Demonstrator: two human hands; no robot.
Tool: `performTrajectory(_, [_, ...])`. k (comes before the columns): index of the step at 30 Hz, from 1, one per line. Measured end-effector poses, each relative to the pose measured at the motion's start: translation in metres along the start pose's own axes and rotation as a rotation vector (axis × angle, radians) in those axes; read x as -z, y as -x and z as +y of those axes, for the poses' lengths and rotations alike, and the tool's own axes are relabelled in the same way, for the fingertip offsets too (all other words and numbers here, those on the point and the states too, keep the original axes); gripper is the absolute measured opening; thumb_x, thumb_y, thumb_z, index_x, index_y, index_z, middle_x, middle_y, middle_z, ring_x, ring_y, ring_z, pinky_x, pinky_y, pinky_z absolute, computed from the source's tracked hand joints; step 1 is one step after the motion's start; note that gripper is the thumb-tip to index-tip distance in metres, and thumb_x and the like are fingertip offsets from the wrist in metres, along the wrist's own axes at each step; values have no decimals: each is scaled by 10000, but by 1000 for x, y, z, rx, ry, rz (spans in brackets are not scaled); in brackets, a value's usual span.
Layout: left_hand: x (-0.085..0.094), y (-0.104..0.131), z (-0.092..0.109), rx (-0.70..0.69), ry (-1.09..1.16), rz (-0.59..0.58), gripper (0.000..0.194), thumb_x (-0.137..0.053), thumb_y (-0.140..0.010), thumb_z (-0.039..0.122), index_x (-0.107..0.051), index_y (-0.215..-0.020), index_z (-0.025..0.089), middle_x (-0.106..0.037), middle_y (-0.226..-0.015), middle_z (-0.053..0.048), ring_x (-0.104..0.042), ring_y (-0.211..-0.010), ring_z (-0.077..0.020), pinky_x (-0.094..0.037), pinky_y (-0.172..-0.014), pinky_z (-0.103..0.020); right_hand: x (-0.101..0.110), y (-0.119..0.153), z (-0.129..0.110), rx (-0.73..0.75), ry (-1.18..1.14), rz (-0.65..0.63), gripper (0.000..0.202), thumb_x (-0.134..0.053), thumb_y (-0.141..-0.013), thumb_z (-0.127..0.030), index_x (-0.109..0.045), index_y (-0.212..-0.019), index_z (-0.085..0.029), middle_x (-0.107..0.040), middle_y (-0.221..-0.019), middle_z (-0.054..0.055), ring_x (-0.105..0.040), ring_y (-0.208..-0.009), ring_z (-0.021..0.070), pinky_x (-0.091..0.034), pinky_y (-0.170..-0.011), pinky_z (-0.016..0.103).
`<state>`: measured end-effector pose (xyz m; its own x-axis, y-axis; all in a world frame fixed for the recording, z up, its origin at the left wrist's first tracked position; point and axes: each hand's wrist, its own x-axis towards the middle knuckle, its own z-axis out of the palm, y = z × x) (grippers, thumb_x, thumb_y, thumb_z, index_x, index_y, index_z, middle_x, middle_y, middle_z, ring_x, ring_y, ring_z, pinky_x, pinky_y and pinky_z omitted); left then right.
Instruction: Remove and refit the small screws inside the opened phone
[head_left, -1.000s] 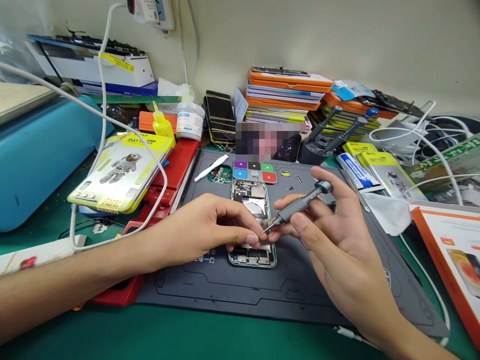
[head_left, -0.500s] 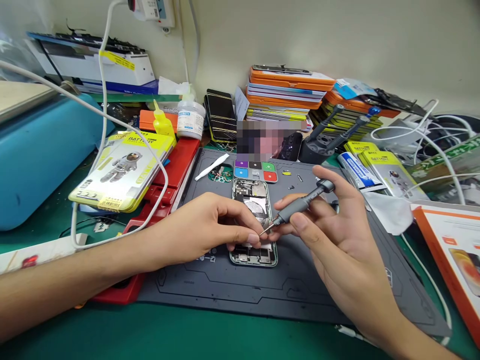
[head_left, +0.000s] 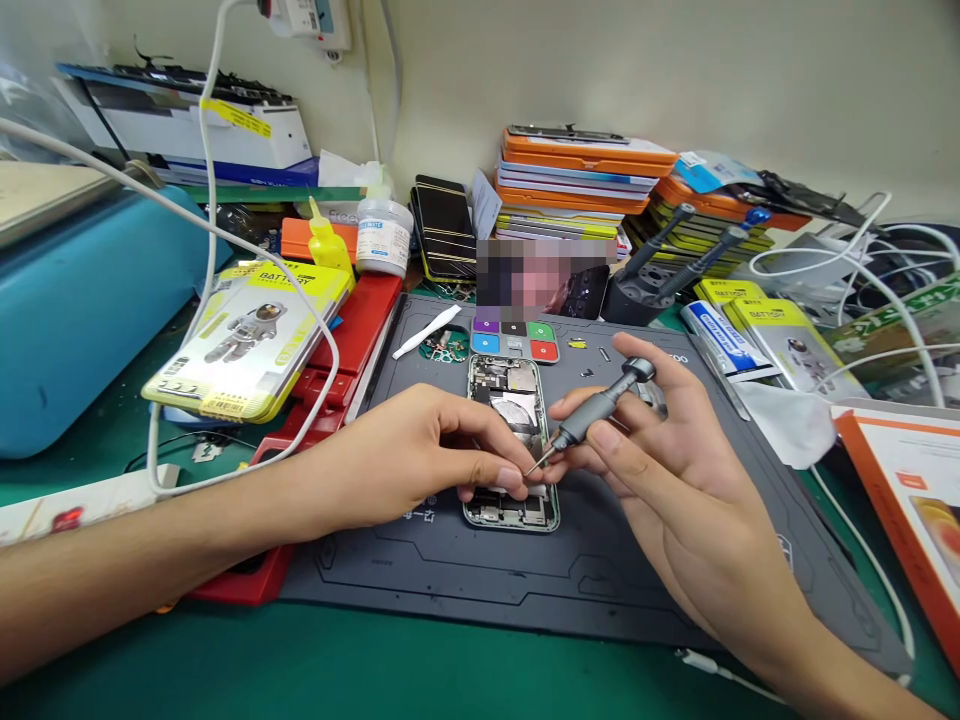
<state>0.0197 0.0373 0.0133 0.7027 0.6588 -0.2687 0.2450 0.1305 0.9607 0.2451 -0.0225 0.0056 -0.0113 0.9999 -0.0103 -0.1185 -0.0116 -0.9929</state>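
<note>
An opened smartphone point(head_left: 514, 511) lies on the dark grey work mat, its inner parts exposed and its middle partly covered by my fingers. My right hand point(head_left: 667, 470) holds a grey precision screwdriver point(head_left: 592, 412) at a slant, with the index finger by its cap. The thin tip points down and left over the phone. My left hand point(head_left: 450, 445) reaches across from the left, thumb and index finger pinched together right at that tip. Whatever lies between those fingertips is too small or hidden to make out.
Behind the phone are a coloured tray point(head_left: 514, 342), a white pry tool point(head_left: 426, 332) and small loose parts. A screwdriver stand point(head_left: 649, 295) rises at the back right. Battery packs point(head_left: 251, 335) lie at left on a red holder. A white cable point(head_left: 300, 290) loops above my left forearm.
The whole view has shifted slightly. Both hands keep nearly the same pose, with the screwdriver tip still at my left fingertips; the right index finger has shifted slightly on the cap.
</note>
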Motion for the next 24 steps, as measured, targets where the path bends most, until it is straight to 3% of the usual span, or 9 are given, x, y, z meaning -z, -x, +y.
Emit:
performTrajectory(6, [1, -2, 0, -12, -24, -9, 148, -788, -970, 290, -858, -1038, 178, -867, -1063, -29, -783, -1000, -202, -583, -896, -268, 2, 1, 0, -5, -2, 0, 570, -729, -990, -303, -469, -1484, -418, -732, -1062, 8, -752, -814, 183, -684, -776, 358])
performTrajectory(14, [0, 0, 1, -18, -20, -12, 149, -803, -963, 292, -862, -1040, 178, -867, -1088, -15, -784, -1053, -195, -570, -937, -242, 0, 1, -1, 1, 22, -2, 543, -724, -1000, -330, -477, -1474, -428, -731, -1073, 14, -753, -824, 189, -694, -783, 379])
performTrajectory(24, [1, 0, 1, -10, 2, -5, 146, -831, -937, 302, -868, -1014, 184, -871, -1026, 5, -780, -978, -162, -566, -886, -201, -2, 1, -1, 15, 2, 2, 552, -736, -999, -303, -481, -1475, -417, -738, -1061, 7, -750, -812, 184, -706, -784, 372])
